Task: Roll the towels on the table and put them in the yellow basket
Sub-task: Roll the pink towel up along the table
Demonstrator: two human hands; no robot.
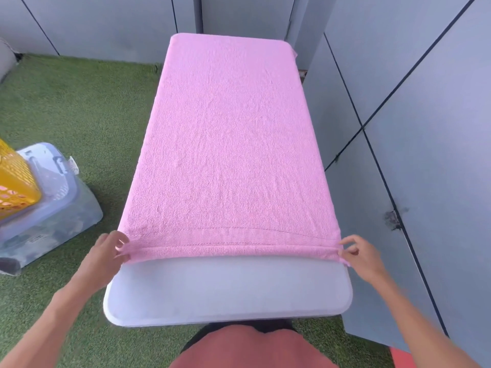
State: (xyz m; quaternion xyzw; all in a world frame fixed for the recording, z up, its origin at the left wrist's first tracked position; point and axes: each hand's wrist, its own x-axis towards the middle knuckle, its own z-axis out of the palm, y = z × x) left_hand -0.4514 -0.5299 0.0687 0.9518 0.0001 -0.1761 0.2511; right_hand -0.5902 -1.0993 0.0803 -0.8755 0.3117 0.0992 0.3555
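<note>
A pink towel [228, 144] lies spread flat along a white desk [228, 290], covering all but the near end, where bare desk shows. Its near hem is turned over into a thin first roll running across the desk. The left hand [107, 257] pinches the left end of that roll between thumb and fingers, and the right hand [362, 254] pinches the right end the same way (both arms reach in from the bottom corners). To the left, on green artificial grass [79, 102], a yellow basket [16, 181] with a perforated wall stands on a clear plastic lidded bin [53, 208]; a small label on the bin is too blurred to read. Grey wall panels [425, 102] stand behind and to the right.
</note>
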